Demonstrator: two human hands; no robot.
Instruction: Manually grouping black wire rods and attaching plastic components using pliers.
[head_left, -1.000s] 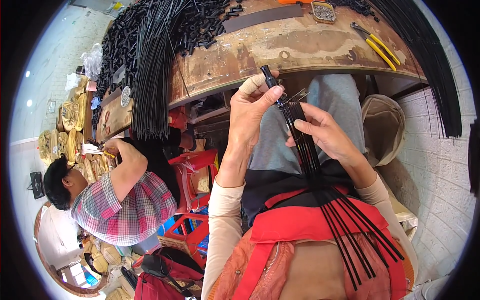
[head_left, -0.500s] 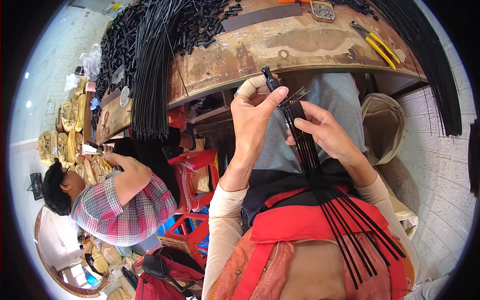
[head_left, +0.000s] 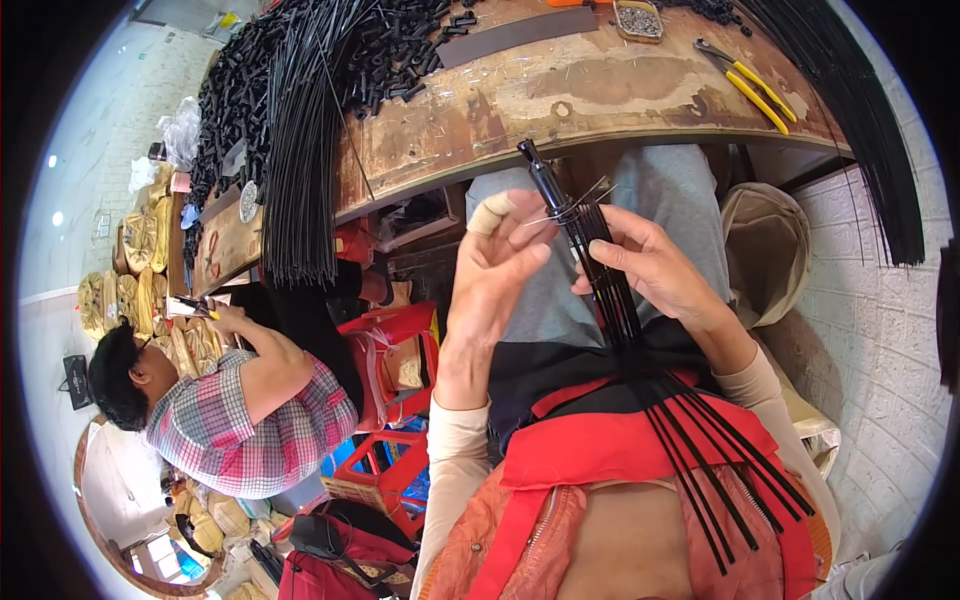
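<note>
Where the right hand grips: thumb in front, fingers tucked behind, it's pinching a bunch of black rods just below their bound top.
Tube: here it is at the head of the bunch, black, glossy and leaning left, held over the lap with its tip close to the table's edge as seen from above.
Wire: thin ends poke out on both sides, right where tube meets rods.
Left hand: just beside the tube, thumb and fingers spread, a clear gap between them, one finger in a tan wrap; whether a blurred fingertip touches the wire, I can't tell.
Loose ends: down below, the rods fan out across red cloth on the wearer's front.
Tabletop: pliers with yellow handles lie to the right, a dish of small metal bits near the far side, then a dark strip, and a big heap of black parts at left.
Bundles: long black stalks droop over the edge on the left, more stalks on the far right.
Neighbour: over to the left, a co-worker in a checked shirt holds a yellow-and-black tool.
</note>
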